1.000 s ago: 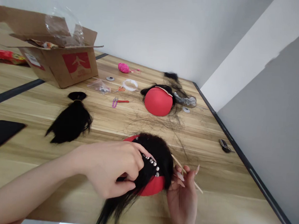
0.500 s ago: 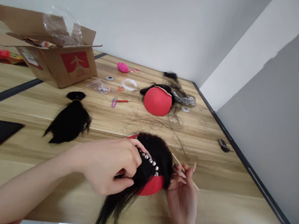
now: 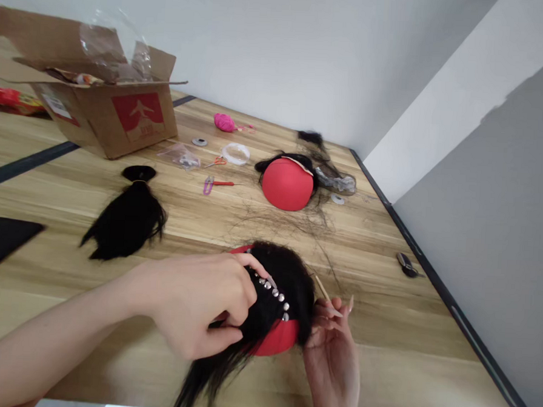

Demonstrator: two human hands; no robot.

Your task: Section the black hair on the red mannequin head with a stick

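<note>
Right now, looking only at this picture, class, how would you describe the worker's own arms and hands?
The left forearm is bare, with no sleeve or watch visible. The left hand and right hand are gloveless, showing long fingernails and no visible rings.

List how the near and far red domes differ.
Black hair covers much of the near dome; the far dome shows a bare red front. Silver studs dot the near dome; none show on the far dome. The left hand touches the near dome's hair; the far dome is untouched. Both are red.
</note>
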